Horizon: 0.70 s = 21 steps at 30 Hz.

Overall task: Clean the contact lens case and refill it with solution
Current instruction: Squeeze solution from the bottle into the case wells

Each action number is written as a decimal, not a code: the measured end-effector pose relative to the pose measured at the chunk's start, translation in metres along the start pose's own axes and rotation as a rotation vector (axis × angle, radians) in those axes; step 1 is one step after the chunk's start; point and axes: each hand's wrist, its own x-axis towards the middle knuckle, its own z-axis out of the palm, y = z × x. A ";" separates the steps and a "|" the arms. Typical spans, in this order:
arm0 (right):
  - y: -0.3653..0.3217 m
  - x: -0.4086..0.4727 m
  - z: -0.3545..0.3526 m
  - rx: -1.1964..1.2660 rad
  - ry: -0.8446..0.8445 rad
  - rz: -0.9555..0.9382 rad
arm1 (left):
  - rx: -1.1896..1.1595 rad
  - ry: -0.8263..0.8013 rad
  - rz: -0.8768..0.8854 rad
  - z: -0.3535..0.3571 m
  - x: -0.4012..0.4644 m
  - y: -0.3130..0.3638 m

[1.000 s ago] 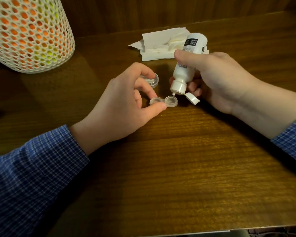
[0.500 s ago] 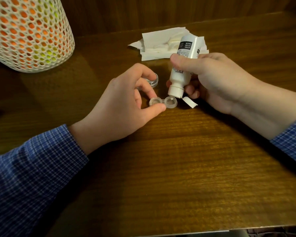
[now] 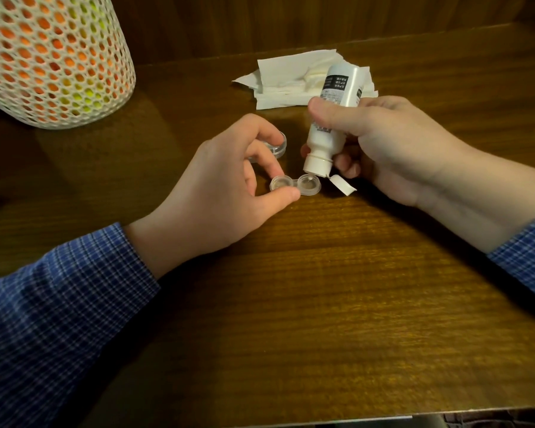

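From the head camera, looking down over both forearms, the tabletop (image 3: 322, 304) is dark polished wood with a long straight grain and a soft sheen.

One contact lens case (image 3: 295, 185) lies flat on it near the middle: clear plastic, two shallow round wells joined by a short bridge, both wells uncovered. The left hand (image 3: 229, 186) steadies it, thumb and forefinger pinched on the rim of the left well, the other fingers curled loosely above.

One screw cap (image 3: 279, 145), clear and round with a ribbed edge, sits on the wood just behind the left hand, partly hidden by its fingers. I cannot tell whether a second cap lies there too.

The right hand (image 3: 393, 143) grips one solution bottle (image 3: 329, 125), a small smooth white plastic cylinder with a dark printed label. The thumb crosses its front and the fingers wrap behind. The bottle is tipped steeply, nozzle down, directly over the right well and very close to it. Its flip lid (image 3: 343, 186) hangs open on a hinge, beside the case.

Behind the bottle lies a small heap of white paper tissue (image 3: 284, 78), creased and folded; the sheets cannot be counted.

At far left stands one rounded lamp (image 3: 50, 57) with a white honeycomb shell, glowing orange and yellow-green through the holes.

Two blue checked woven sleeves (image 3: 59, 304) cover the arms.
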 end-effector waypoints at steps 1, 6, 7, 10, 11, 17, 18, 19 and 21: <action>0.000 0.000 0.000 0.001 0.000 0.000 | -0.001 0.000 0.002 0.000 0.000 0.000; 0.000 0.001 -0.001 0.007 0.002 0.001 | -0.003 0.006 0.010 0.001 0.000 -0.001; 0.000 0.001 0.000 0.011 0.012 0.007 | -0.004 0.007 0.011 0.001 0.000 -0.002; 0.000 0.003 -0.001 0.035 0.056 0.021 | -0.007 0.008 0.014 0.000 0.000 -0.004; 0.000 0.004 -0.001 0.052 0.064 0.025 | -0.008 0.007 0.018 0.001 0.001 -0.005; -0.005 0.006 -0.005 0.275 0.039 0.108 | -0.030 0.005 0.043 0.002 0.001 -0.008; -0.007 0.005 -0.006 0.344 0.013 0.127 | -0.035 0.005 0.044 0.002 0.001 -0.008; -0.009 0.004 -0.007 0.418 -0.026 0.141 | -0.040 0.003 0.042 0.001 0.001 -0.008; -0.014 0.001 -0.009 0.593 -0.110 0.159 | -0.050 -0.007 0.037 0.001 0.000 -0.008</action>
